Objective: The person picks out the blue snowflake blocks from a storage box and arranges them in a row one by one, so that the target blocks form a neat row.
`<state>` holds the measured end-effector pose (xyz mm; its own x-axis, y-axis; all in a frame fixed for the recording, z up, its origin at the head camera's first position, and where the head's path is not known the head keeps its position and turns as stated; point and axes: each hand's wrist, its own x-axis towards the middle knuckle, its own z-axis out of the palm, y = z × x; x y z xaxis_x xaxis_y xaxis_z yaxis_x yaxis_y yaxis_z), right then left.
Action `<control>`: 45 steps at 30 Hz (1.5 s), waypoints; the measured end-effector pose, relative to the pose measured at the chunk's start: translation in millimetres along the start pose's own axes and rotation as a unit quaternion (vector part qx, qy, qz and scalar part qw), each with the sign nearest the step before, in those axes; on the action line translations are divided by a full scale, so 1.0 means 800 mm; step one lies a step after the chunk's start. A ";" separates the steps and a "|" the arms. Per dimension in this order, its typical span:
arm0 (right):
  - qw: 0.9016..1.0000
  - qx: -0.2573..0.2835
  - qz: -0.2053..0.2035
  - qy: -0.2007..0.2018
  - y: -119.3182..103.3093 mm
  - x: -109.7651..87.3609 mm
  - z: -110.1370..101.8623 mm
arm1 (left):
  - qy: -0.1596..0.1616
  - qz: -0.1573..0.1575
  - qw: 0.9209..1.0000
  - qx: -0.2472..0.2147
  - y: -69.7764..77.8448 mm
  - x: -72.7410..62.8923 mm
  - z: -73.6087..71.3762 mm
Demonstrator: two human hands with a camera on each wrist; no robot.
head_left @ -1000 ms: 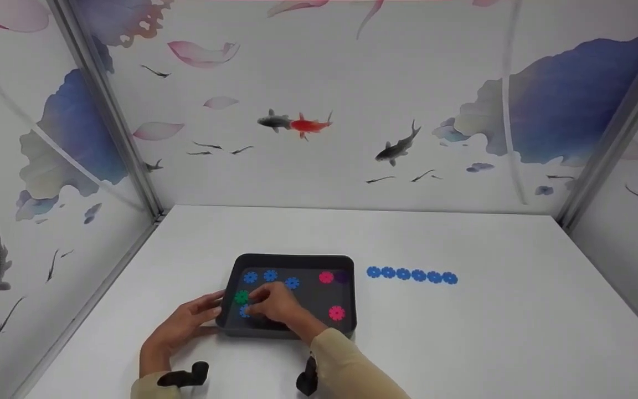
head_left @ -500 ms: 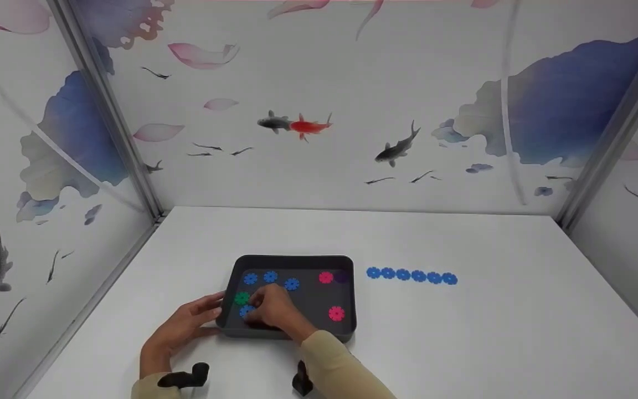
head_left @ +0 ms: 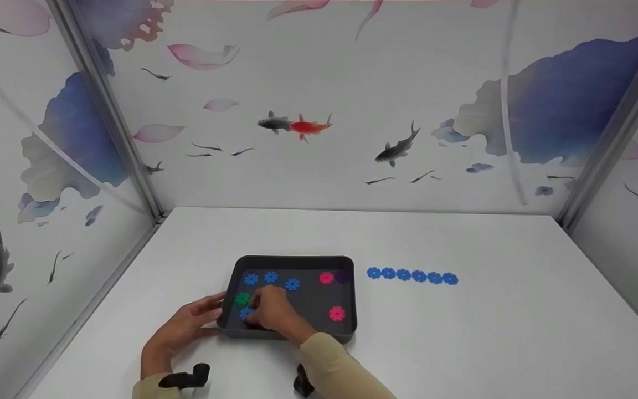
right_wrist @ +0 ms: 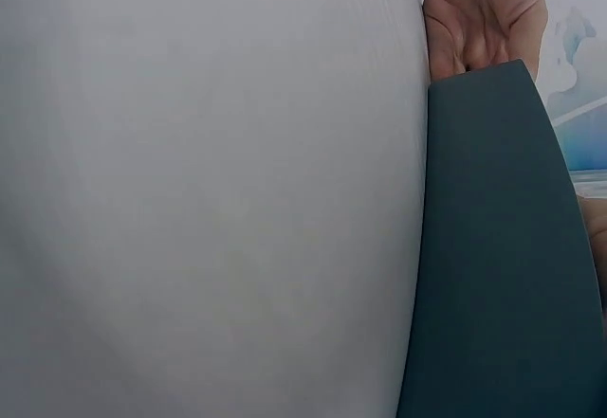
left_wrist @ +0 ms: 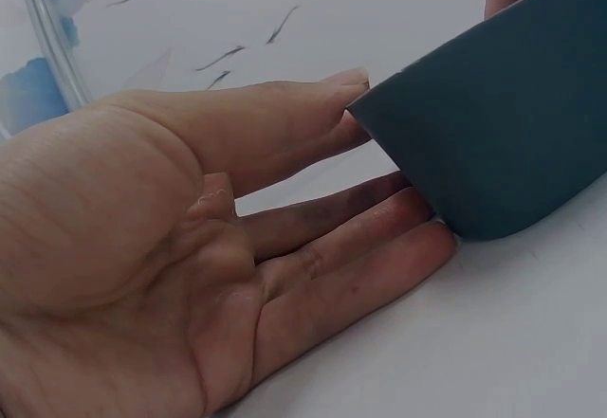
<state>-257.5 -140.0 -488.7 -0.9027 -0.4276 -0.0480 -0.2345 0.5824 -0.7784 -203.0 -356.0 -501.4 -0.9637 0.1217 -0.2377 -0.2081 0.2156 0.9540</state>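
Note:
A dark grey tray (head_left: 297,261) lies on the white table, with flower-shaped notched discs inside. My left hand (head_left: 183,327) rests against its left wall, fingers extended; in the left wrist view the fingertips (left_wrist: 436,243) touch the tray's outer corner (left_wrist: 512,124). Inside the tray's front left part, my right hand (head_left: 274,310) has its fingers curled down at a blue notched disc (head_left: 245,313), pinching at its right edge and covering part of it. A green disc (head_left: 242,298) lies just behind. In the right wrist view the tray wall (right_wrist: 503,247) hides most of the right hand.
Further blue discs (head_left: 271,276) lie along the tray's back left. Pink discs (head_left: 336,314) and a dark purple disc (head_left: 343,276) are on its right. A row of several joined blue discs (head_left: 404,274) lies on the table to the right. Printed panels (head_left: 319,177) enclose the table.
My right hand's fingers have drawn together and down at the blue disc, and its forearm has shifted slightly left. The left hand stays at the tray's side.

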 end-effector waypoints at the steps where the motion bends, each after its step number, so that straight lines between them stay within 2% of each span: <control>1: 1.000 -0.001 0.000 -0.001 0.000 0.000 0.000 | 0.000 -0.001 1.000 -0.001 0.000 0.000 0.000; 14: 0.999 -0.034 -0.026 -0.012 0.000 -0.001 0.000 | 0.003 0.001 1.000 0.008 0.000 0.003 0.003; 18: 0.998 -0.053 -0.019 -0.012 -0.001 -0.003 0.001 | 0.003 -0.002 1.000 0.009 -0.001 0.003 0.004; 27: 0.998 -0.054 -0.011 -0.004 0.000 -0.003 -0.001 | -0.002 -0.003 1.000 0.002 -0.001 0.004 0.006; 32: 0.999 -0.034 -0.039 0.009 0.003 -0.005 -0.015 | -0.008 0.000 1.000 0.002 -0.001 0.006 0.006; 40: 0.995 0.021 -0.098 0.023 0.005 -0.018 -0.054 | -0.004 0.002 1.000 0.008 0.001 0.006 0.003; 45: 0.990 0.022 -0.132 0.035 0.004 -0.031 -0.081 | -0.002 0.001 1.000 0.007 -0.002 0.003 -0.001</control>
<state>-259.2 -82.4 -449.7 -0.8352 -0.5108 0.2036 -0.4515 0.4256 -0.7842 -204.8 -356.9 -503.6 -0.9634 0.1261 -0.2367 -0.2040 0.2286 0.9519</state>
